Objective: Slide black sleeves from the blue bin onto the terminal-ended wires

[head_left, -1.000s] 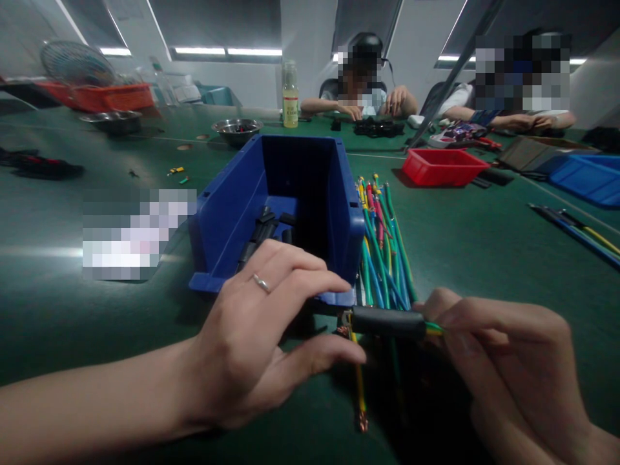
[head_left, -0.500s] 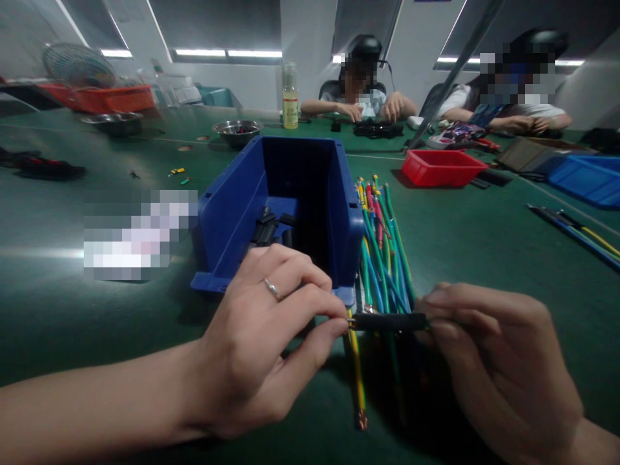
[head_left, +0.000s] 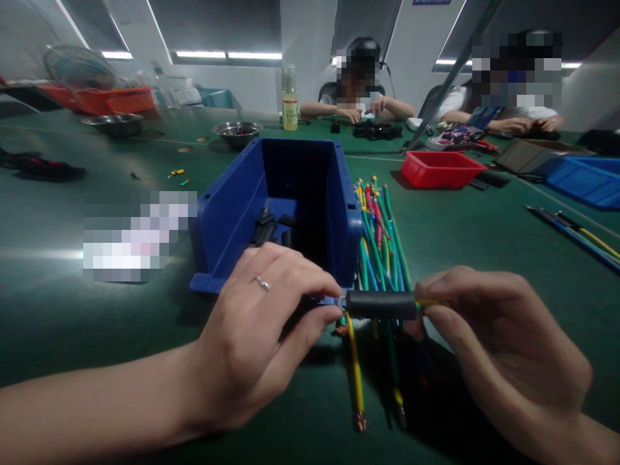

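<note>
Between my hands a black tube sleeve (head_left: 382, 305) lies level around a yellow-green wire (head_left: 429, 302). My left hand (head_left: 271, 329), with a ring on one finger, pinches the metal terminal (head_left: 341, 302) sticking out of the sleeve's left end. At the other end my right hand (head_left: 508, 342) is closed on the wire with thumb and fingertips. Beneath and behind the sleeve is a bundle of cut wires (head_left: 382, 239), green, blue, yellow and red; some show bare copper ends. Short black tube pieces (head_left: 265, 226) lie in the blue bin (head_left: 227, 213), partly hidden by my left hand.
A red tray (head_left: 442, 169) and a blue crate (head_left: 588, 181) stand to the right, near loose wires (head_left: 576, 236). Metal bowls (head_left: 237, 133) and a bottle (head_left: 290, 103) are farther back. Two people (head_left: 358, 97) work across the green table (head_left: 121, 336).
The sleeve and both hands have risen slightly. The sleeve's broader side now shows, and the terminal at its left and the yellow-green wire at its right are more visible.
</note>
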A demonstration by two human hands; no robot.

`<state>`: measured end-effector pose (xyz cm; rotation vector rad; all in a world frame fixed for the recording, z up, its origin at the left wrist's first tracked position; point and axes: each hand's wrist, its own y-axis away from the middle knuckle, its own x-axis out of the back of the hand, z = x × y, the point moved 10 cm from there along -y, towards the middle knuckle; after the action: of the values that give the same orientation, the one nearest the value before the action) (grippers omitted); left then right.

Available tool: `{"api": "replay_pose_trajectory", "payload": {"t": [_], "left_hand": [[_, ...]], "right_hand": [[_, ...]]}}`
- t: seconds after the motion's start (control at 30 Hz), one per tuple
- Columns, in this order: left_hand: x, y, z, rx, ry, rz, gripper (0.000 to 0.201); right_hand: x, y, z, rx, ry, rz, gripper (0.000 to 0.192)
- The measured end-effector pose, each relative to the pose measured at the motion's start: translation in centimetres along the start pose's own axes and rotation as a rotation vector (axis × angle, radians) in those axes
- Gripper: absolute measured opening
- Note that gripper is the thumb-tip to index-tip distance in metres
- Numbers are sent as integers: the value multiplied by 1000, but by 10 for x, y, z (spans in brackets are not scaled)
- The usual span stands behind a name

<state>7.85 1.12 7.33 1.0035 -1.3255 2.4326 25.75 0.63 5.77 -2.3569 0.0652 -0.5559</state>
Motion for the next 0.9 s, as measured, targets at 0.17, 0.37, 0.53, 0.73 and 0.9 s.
{"api": "replay_pose_trajectory", "payload": {"t": [0.17,0.37,0.53,0.73,0.9], "left_hand": [[-1,1,0,1,14,-5,7],[-2,2,0,5,-3,-10,8],[-2,2,-2,24,-21,-12,10],[-3,2,-1,31,-7,-21,14],[-1,4,-3,59,0,-8,13]], "right_hand": [[1,1,1,2,3,-17,27],[2,3,4,-26,24,-8,24],[-4,-1,13,-120,33,-65,22],[-13,-5,22,-191,84,-155,8],[-13,-3,20,-164,139,-183,17]]}}
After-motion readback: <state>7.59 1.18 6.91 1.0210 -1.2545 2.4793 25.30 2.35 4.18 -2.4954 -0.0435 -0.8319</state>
